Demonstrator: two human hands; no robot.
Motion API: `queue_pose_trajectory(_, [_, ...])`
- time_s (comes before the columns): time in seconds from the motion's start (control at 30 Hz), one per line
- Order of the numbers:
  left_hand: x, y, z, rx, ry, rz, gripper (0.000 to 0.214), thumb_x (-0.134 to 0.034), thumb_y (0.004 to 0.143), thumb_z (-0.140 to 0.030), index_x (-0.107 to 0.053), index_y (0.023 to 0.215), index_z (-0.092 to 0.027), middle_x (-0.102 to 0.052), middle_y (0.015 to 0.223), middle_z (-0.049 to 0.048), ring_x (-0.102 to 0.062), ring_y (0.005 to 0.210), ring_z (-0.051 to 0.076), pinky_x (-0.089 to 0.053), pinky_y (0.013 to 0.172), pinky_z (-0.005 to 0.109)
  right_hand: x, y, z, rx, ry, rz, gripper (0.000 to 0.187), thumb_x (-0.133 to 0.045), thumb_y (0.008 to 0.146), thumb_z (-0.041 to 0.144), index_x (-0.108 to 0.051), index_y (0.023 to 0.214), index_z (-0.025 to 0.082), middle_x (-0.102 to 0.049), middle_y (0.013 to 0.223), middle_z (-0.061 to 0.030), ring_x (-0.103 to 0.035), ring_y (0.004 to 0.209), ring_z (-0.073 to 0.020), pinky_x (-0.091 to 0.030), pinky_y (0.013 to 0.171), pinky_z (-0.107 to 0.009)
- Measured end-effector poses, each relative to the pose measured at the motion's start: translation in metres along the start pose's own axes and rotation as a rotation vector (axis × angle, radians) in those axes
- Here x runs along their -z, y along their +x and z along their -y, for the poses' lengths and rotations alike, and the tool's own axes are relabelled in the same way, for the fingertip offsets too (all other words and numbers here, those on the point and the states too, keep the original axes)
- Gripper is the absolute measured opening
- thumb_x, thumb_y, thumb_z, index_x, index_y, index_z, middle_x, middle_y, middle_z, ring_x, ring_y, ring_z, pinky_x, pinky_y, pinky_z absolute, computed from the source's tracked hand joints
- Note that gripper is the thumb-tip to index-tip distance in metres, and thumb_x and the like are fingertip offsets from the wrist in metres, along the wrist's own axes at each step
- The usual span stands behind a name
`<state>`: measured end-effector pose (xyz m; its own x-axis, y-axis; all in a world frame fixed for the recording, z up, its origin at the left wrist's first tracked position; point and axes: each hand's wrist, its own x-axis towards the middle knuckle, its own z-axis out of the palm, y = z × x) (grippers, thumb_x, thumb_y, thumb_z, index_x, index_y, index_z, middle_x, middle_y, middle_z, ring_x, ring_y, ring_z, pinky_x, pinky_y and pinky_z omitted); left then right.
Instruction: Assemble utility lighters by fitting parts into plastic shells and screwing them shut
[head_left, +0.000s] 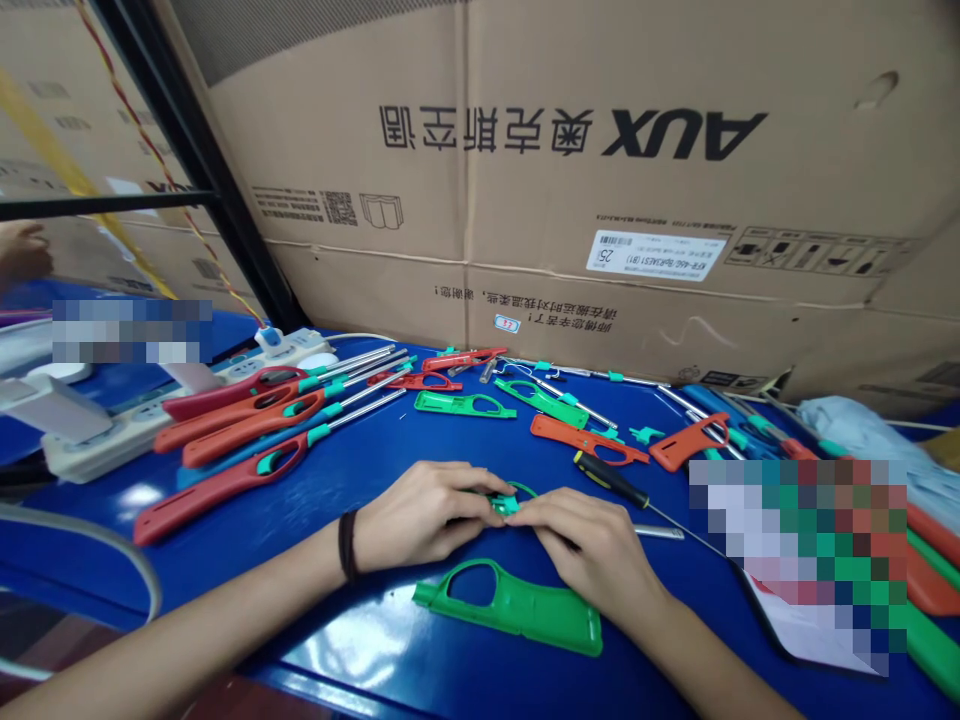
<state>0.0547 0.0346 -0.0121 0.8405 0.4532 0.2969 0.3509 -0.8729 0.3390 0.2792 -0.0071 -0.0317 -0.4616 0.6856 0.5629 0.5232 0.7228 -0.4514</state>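
Note:
My left hand [431,512], a dark band at its wrist, pinches a small light-green lighter part [507,504]. From the other side, the fingertips of my right hand [589,535] close on the same part. A darker green curved edge shows just behind it, mostly covered by my fingers. Nearer to me lies a green lighter handle half [540,608], its finger hole toward the left. To the right of my right hand are a yellow-and-black screwdriver [615,480] and a metal tube [660,532], partly hidden by that hand.
Several red and orange long-necked lighters [225,485] lie at the left beside a white power strip [112,425]. Loose green handle halves [465,405] and orange ones [585,440] are spread behind my hands. A large cardboard box [525,200] walls off the back. Another person's hand [21,248] appears far left.

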Motion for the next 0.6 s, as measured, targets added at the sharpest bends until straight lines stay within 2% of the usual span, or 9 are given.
queue_pose_trajectory(0.23, [0.003, 0.001, 0.0, -0.037, -0.008, 0.007, 0.02, -0.048, 0.092, -0.017, -0.066, 0.1, -0.021, -0.065, 0.118, 0.0034, -0.063, 0.101, 0.016, -0.045, 0.096, 0.03, -0.001, 0.005, -0.002, -0.053, 0.046, 0.018, 0.028, -0.053, 0.085, 0.007, -0.072, 0.092, 0.027, -0.074, 0.083, 0.0023, -0.068, 0.076, -0.0133, -0.053, 0.069, -0.024])
queue_pose_trajectory(0.4, [0.001, -0.001, 0.001, -0.061, 0.033, 0.008, 0.023, -0.049, 0.092, -0.016, -0.065, 0.107, -0.023, -0.068, 0.113, 0.0004, -0.063, 0.103, 0.015, -0.041, 0.101, 0.031, 0.006, 0.007, -0.002, -0.23, 0.126, 0.029, 0.023, -0.058, 0.086, 0.019, -0.069, 0.104, 0.028, -0.074, 0.097, 0.0028, -0.069, 0.086, -0.0141, -0.055, 0.077, -0.023])
queue_pose_trajectory(0.47, [0.001, -0.002, 0.0, -0.06, 0.06, 0.011, 0.023, -0.049, 0.092, -0.017, -0.065, 0.107, -0.023, -0.067, 0.113, 0.0014, -0.064, 0.101, 0.016, -0.045, 0.096, 0.03, 0.009, 0.007, -0.001, -0.251, 0.149, 0.002, 0.021, -0.056, 0.086, 0.02, -0.068, 0.102, 0.025, -0.073, 0.097, 0.0021, -0.069, 0.087, -0.0136, -0.055, 0.079, -0.022])
queue_pose_trajectory(0.6, [0.003, -0.003, -0.003, -0.01, 0.104, -0.002, 0.023, -0.047, 0.093, -0.02, -0.067, 0.104, -0.022, -0.063, 0.105, 0.0049, -0.065, 0.086, 0.015, -0.052, 0.073, 0.024, 0.011, 0.005, 0.003, -0.151, 0.1, -0.016, 0.025, -0.052, 0.083, 0.012, -0.067, 0.1, 0.023, -0.073, 0.093, 0.0007, -0.069, 0.082, -0.0132, -0.055, 0.076, -0.023])
